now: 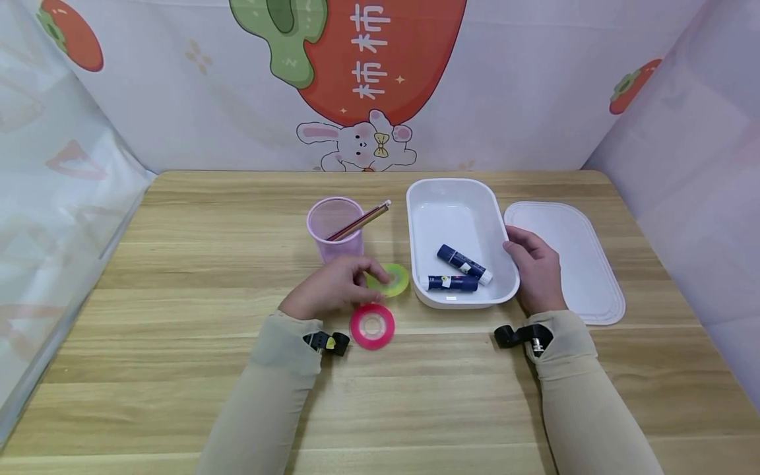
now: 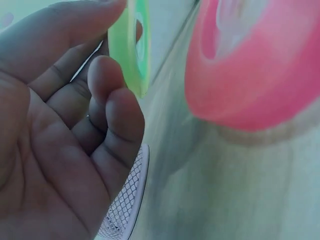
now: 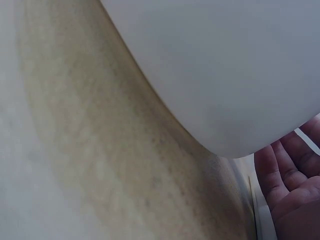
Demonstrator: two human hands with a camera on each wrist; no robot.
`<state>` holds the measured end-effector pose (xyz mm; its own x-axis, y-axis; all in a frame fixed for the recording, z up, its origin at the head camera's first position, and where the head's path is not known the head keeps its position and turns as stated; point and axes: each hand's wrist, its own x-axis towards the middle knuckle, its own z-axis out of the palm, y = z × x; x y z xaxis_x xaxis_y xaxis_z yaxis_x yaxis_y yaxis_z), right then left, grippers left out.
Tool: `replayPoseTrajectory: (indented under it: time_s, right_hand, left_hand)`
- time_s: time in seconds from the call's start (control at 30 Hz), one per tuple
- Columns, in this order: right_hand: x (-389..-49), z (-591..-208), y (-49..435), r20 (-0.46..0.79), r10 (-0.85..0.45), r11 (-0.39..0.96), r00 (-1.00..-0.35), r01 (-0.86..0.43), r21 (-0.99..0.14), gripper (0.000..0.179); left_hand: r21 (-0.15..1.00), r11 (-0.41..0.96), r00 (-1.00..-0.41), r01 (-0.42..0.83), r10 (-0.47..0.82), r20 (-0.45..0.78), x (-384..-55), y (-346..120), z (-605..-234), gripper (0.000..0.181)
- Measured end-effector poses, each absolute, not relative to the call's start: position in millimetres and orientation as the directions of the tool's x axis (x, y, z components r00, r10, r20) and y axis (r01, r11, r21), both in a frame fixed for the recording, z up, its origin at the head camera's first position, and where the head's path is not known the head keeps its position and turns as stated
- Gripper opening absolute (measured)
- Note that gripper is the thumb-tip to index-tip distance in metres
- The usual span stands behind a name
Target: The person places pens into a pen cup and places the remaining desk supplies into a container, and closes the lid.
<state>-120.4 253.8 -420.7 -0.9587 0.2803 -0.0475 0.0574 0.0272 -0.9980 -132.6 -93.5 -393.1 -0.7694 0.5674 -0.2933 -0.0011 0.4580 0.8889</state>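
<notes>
My left hand pinches a yellow-green roll of tape between thumb and fingers; the left wrist view shows this green roll standing on edge at the fingertips. Just below that hand, a pink roll of tape lies flat on the table. My right hand holds the right wall of a white plastic box, thumb at the rim. Two dark blue glue sticks with white caps, one slanted and one level, lie inside the box.
A purple mesh cup with pencils leaning in it stands behind my left hand. To the right of the box, partly behind my right hand, a white lid lies flat on the wooden table. Printed cloth hangs around the table.
</notes>
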Motion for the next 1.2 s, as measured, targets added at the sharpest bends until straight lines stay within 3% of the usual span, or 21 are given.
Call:
replayPoseTrajectory:
  time_s: [0.33, 0.6, 1.2]
  right_hand:
    - [-120.3, -420.4, 254.1, -0.052, 0.279, 0.028, -0.959, 0.063, -0.998, 0.037]
    - [-119.8, -418.8, 254.3, -0.064, 0.272, 0.015, -0.960, 0.071, -0.997, 0.038]
    - [-119.8, -419.2, 253.1, -0.067, 0.276, 0.006, -0.959, 0.072, -0.997, 0.037]
  left_hand:
    - [0.935, 0.354, -0.806, 0.027, 0.561, -0.189, -133.6, -94.1, -389.1, 0.032]
    - [0.931, 0.356, -0.817, 0.084, 0.559, -0.141, -133.9, -94.4, -385.6, 0.030]
    - [0.945, 0.322, -0.787, 0.054, 0.596, -0.158, -133.3, -96.4, -386.3, 0.022]
